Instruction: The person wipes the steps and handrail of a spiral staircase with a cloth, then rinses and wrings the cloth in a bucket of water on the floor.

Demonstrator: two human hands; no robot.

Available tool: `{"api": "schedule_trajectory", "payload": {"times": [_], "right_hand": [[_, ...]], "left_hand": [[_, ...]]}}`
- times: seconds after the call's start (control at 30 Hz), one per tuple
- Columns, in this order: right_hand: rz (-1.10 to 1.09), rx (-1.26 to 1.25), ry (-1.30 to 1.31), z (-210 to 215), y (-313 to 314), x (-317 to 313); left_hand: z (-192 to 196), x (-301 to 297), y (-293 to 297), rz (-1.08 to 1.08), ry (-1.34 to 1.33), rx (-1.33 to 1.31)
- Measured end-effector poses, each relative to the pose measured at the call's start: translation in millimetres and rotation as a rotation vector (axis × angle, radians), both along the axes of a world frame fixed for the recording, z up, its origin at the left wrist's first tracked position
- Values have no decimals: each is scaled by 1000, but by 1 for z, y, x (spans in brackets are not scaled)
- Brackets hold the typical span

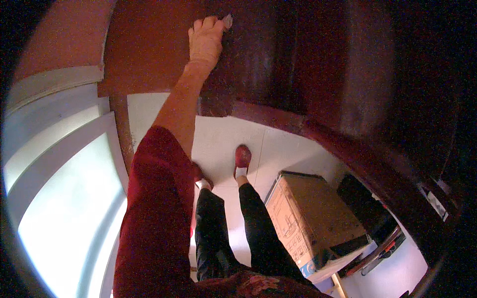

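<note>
While the left forearm (181, 104) stretches forward from a dark red sleeve (159, 208), the left hand (205, 39) shows its back, knuckles bent, in front of the wooden surface. Its grip is curled, but I cannot tell whether it clamps on the small pale piece (227, 22) at its thumb side, near the top edge of view. That piece looks whitish, its shape unclear. Behind it, the dark wooden panel (323, 59) is deep red-brown with a glossy streak; a lighter orange-brown board (144, 54) adjoins left.
</note>
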State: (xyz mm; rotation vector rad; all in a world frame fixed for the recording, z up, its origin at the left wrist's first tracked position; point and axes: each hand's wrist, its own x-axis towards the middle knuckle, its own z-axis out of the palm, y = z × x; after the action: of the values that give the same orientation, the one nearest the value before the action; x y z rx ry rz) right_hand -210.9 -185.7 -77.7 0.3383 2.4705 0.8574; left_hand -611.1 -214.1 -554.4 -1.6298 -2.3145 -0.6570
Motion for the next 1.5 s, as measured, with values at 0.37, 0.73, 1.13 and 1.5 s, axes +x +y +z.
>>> {"api": "schedule_trajectory", "payload": {"times": [0.37,0.73,1.13,1.5], "right_hand": [[-50,-9,-5,6,25,-11],[-14,-61,-32,4,33,-52],[-37,-129,65,7,42,-51],[-132,-81,112,20,22,-72]], "left_hand": [[-4,59,-98,-283,-255,-121],[-8,-27,79,63,29,-25],[27,33,-38,-692,0,-391],[156,178,37,-475,-829,464]]}}
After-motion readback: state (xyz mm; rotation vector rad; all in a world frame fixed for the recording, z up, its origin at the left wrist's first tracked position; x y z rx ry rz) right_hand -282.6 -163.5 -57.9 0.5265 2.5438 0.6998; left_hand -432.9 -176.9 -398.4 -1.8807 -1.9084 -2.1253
